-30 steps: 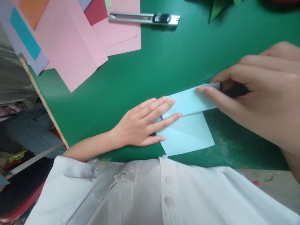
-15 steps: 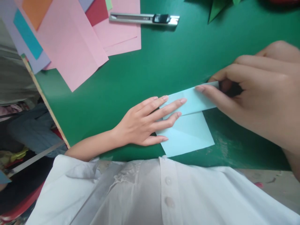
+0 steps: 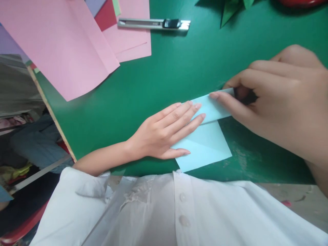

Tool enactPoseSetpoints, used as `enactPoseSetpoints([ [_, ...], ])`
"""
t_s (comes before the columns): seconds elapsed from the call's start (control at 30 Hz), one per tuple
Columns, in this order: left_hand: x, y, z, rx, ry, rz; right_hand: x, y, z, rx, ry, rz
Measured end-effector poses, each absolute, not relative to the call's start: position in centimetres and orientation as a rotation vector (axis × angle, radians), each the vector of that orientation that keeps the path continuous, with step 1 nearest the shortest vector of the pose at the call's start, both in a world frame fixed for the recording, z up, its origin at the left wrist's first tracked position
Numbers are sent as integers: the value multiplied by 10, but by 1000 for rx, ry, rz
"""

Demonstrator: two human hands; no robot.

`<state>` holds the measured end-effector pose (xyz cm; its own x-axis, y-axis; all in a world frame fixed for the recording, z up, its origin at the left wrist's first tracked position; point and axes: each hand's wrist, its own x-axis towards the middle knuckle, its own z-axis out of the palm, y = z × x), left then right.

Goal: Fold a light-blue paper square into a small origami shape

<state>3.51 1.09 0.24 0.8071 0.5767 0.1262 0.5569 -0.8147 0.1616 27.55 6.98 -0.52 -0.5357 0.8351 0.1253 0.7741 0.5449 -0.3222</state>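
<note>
A light blue sheet of paper (image 3: pixel 205 145) lies near the table's front edge, its upper part folded into a band. My left hand (image 3: pixel 164 131) rests flat on the left side of the paper, fingers stretched out over the fold. At the band's right end my right hand (image 3: pixel 271 99) pinches the paper, thumb on top and the other fingers curled behind it. The left end of the band is hidden under my left fingers.
Beyond my hands on the green table (image 3: pixel 143 82) lies a cutter knife (image 3: pixel 153 24), partly on pink paper (image 3: pixel 69 48). Red paper (image 3: pixel 106 17) sticks out there. Green folded paper (image 3: pixel 229 12) and a red object (image 3: pixel 302 2) are at the far right.
My left hand has slid a little right and up along the fold, its fingers closer together. My right hand keeps its pinch. The pink paper at the upper left has shifted.
</note>
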Motion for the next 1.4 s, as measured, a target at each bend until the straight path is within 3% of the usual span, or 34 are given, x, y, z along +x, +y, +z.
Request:
enactPoseSetpoints([
  [0.5,35,6,-6,2762,840,242,276,68,-7,-1761,-2562,223],
  [0.8,34,5,-9,2738,846,320,271,38,-11,-1407,-2473,71],
  [1.4,27,1,-9,2782,854,241,274,28,-23,-1520,-2445,32],
])
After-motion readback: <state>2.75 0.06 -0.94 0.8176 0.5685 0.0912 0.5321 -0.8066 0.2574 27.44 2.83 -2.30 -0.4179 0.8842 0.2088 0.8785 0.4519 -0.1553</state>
